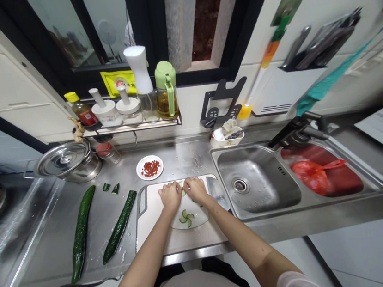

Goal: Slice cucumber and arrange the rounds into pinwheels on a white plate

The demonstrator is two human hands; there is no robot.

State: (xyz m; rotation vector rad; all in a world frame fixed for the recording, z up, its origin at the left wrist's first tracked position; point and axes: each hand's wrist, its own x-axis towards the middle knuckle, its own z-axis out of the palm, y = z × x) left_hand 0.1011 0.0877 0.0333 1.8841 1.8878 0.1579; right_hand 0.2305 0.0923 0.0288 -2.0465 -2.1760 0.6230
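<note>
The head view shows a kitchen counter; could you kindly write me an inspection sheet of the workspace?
Surface: steel counter with water drops.
Job's things: plate on the cutting board, bearing cucumber slices in a pinwheel.
Clutter: two cucumbers and cucumber offcuts to the left; dish of red pieces beyond the board.
Hands: left hand and right hand close together at the plate's far side; exact grip unclear.
Cables: nothing clearly seen.
Surroundings: lidded pot left; sink right, red bag in its right basin.
</note>
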